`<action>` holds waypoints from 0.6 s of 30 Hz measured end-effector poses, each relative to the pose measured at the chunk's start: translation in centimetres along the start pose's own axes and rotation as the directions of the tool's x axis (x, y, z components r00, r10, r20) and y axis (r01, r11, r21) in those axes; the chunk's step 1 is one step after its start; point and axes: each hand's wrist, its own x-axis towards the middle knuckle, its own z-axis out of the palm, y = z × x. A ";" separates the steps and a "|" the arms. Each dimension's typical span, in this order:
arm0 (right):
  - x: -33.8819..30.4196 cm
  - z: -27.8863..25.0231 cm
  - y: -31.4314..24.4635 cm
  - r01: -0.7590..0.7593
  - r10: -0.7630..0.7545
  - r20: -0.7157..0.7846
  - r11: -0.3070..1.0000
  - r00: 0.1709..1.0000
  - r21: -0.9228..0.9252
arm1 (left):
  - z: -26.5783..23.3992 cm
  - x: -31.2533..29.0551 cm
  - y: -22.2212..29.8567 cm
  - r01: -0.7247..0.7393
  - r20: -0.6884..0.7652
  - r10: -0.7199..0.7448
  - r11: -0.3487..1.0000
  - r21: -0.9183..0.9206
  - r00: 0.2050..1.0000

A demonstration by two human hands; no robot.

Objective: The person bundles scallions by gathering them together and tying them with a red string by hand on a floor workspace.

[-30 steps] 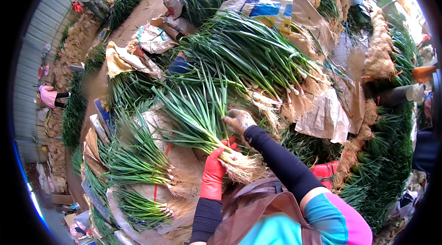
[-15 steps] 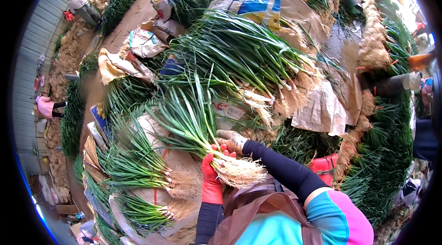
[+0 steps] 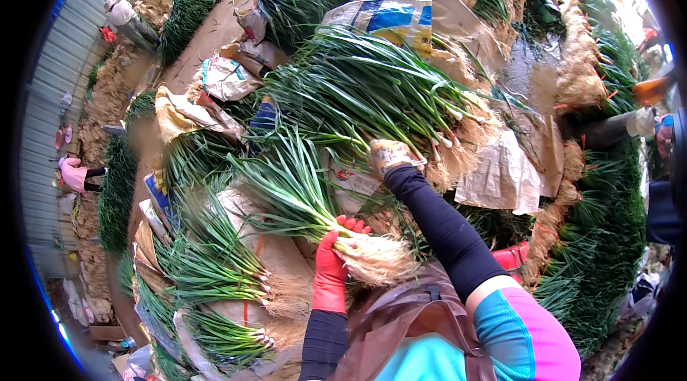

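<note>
My left hand (image 3: 331,266), in a red glove, is closed round a bunch of green onions (image 3: 304,198) just above their pale roots (image 3: 379,259). The leaves of that bunch fan out up and to the left. My right hand (image 3: 390,157), in a stained light glove, is at the near edge of a large heap of loose green onions (image 3: 386,84). Its fingers curl round stalks close to the root end, and the fingertips are partly hidden. Two tied-looking bunches of green onions (image 3: 222,274) lie to the left of my left hand.
A blue, white and yellow sack (image 3: 393,16) lies behind the heap, and a brown paper sheet (image 3: 501,173) to its right. Long stacks of green onions (image 3: 601,259) line the right side. Other people (image 3: 74,173) are at the far left.
My right hand has left the bunch in my left hand and moved up and forward to the heap. My left hand still holds its bunch in nearly the same place.
</note>
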 end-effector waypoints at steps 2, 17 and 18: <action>-2.1 0.0 -1.0 0.072 -0.075 0.019 0.988 0.997 0.139 | 0.6 0.5 0.2 -0.022 -0.027 0.025 0.997 0.079 0.999; -7.7 0.2 0.2 0.136 -0.314 0.478 0.919 0.821 0.369 | -1.9 -2.6 0.3 0.022 -0.084 -0.012 0.992 0.125 0.996; -6.7 0.3 -0.6 0.046 -0.281 0.421 0.871 0.862 0.488 | -1.3 -2.5 -0.1 0.037 -0.095 -0.028 0.994 0.101 0.995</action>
